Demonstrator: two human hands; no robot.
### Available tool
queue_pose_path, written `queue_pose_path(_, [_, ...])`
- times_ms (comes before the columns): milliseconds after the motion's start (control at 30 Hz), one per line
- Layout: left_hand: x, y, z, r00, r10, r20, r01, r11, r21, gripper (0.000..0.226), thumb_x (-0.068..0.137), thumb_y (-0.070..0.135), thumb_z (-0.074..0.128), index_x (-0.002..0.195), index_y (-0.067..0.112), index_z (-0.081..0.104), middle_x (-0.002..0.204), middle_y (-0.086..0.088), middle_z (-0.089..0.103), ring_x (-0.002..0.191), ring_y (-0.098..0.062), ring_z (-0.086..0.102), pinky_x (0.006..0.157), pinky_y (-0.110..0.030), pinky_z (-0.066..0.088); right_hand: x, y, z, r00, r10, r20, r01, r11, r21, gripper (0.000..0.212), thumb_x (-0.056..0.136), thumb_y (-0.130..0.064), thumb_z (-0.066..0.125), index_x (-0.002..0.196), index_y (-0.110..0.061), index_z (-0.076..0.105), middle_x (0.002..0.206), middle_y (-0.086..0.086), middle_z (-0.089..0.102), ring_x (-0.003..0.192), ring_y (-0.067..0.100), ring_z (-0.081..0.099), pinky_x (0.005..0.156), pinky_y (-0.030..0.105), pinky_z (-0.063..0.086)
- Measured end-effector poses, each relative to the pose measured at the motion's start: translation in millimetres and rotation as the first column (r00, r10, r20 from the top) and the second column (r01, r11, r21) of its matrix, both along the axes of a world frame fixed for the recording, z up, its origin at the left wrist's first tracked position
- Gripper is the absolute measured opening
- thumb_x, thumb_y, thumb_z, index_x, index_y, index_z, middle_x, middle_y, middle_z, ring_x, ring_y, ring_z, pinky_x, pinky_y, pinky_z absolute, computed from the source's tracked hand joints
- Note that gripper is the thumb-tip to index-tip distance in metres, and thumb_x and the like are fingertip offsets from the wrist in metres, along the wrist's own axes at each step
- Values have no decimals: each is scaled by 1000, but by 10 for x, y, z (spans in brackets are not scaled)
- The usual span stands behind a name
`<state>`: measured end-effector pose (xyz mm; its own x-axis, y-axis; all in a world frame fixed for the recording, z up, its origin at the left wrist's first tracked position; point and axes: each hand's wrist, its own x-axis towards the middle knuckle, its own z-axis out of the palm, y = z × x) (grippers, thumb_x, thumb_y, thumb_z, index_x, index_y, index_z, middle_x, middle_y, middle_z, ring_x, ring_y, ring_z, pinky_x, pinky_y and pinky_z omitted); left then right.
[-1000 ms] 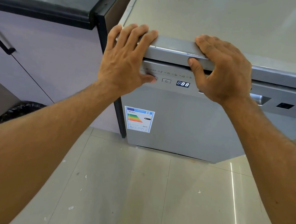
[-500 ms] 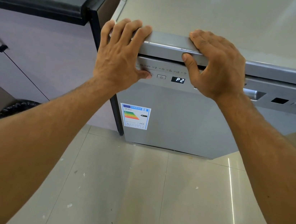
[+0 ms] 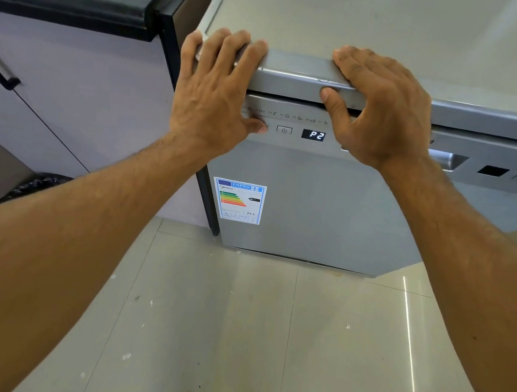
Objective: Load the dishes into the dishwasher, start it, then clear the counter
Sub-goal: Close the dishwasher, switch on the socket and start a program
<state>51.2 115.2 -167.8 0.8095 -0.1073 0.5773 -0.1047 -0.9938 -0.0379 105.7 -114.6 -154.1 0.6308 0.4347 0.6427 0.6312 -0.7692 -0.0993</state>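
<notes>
Grey steel dishwasher point(image 3: 315, 203) stands shut before me, just beside the dark-edged stone counter point(image 3: 62, 2), its small black display point(image 3: 313, 135) reading P2. My left hand point(image 3: 213, 91) lays its four fingers straight and close together over the top's front rim, so that my thumb point(image 3: 258, 127) can reach down and press a button at the left end of the control strip point(image 3: 293, 120). My right hand point(image 3: 383, 113) pinches the same rim, fingers curled on top and thumb against its face, bracing me, I judge, while I start the programme.
</notes>
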Motion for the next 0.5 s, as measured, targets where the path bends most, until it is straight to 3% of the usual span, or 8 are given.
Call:
queue_pose_path(133, [-11,-78,-9,999,43,-9,-43,999,-8,100,62,72,66,138,16,35,140,-11,40,133,-31,34,116,-52,15,-23,-10,-28,1000,8,-4,-9,1000,-25,55,94,-41,50,138,-9,53,140,8,56,130,24,51,113,35,36])
queue_pose_path(300, [4,-229,-5,991,132,-3,-132,989,-63,101,60,77,63,136,16,38,140,-13,39,135,-34,32,118,-49,12,-11,-109,12,999,46,-14,-47,995,-83,56,95,-42,50,140,-9,51,142,8,54,132,25,49,113,35,35])
queue_pose_path(500, [10,-244,-13,990,144,5,-143,989,-43,102,55,78,66,132,16,38,138,-12,40,133,-34,33,117,-49,15,5,-326,-44,1000,13,13,-12,1000,-21,57,94,-46,53,137,-8,53,139,9,56,129,27,51,113,37,35])
